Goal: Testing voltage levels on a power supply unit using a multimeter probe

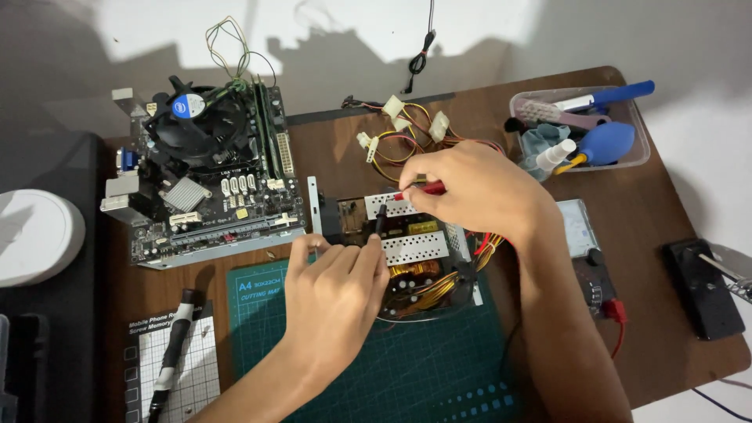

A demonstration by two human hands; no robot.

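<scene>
An opened power supply unit (pixel 415 251) lies on a green cutting mat (pixel 407 368), its circuit board, coils and heat sinks exposed. My left hand (pixel 333 294) pinches a black test probe (pixel 381 219) whose tip points down onto the board. My right hand (pixel 470 188) grips a red test probe (pixel 423 189) over the rear part of the board. A bundle of coloured wires with white connectors (pixel 407 129) runs out behind the unit. A multimeter (pixel 591 258) sits to the right, partly hidden by my right forearm.
A motherboard with a black fan cooler (pixel 204 168) lies at the left. A clear bin (pixel 583 129) holds a blue blower, brushes and a bottle. A screwdriver (pixel 172 348) rests on a white gridded mat. A black box (pixel 703 286) sits at the right edge.
</scene>
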